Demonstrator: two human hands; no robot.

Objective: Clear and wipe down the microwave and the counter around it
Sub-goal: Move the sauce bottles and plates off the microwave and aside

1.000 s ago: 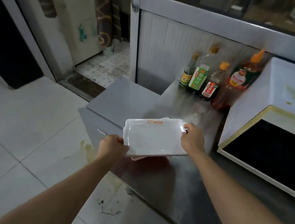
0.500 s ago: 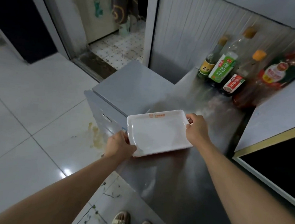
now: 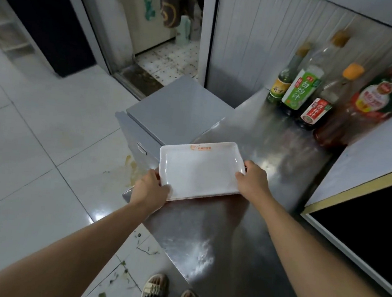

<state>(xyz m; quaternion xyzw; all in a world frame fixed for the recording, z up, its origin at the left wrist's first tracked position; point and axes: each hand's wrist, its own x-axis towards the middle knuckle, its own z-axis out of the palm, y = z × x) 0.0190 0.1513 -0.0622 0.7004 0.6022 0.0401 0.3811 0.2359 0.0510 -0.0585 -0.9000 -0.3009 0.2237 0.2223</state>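
— Microwave is at our right, white top and dark door, and the steel counter runs out from it towards the four sauce bottles by the wall. Where have we got the tray?

— White tray is low at the counter's near-left corner now. A second ago we carried it well above the steel; half a second ago it was coming down; now its front edge looks to be resting on the surface, with a reddish reflection under it. We can't quite tell whether the far edge has landed too, the wide lens bends things there.

— And our hands?

— Left hand is curled round the near-left corner, thumb on the rim. Right hand grips the right short edge, fingers wrapped under. Neither has let go.

— So what does that give us?

— We judge the clearing step is nearly settled for this item: once it sits flat we can release it. But it now occupies counter we have to wipe, so it may need shifting again. White smears show on the steel nearer us, and we see no cloth in view.
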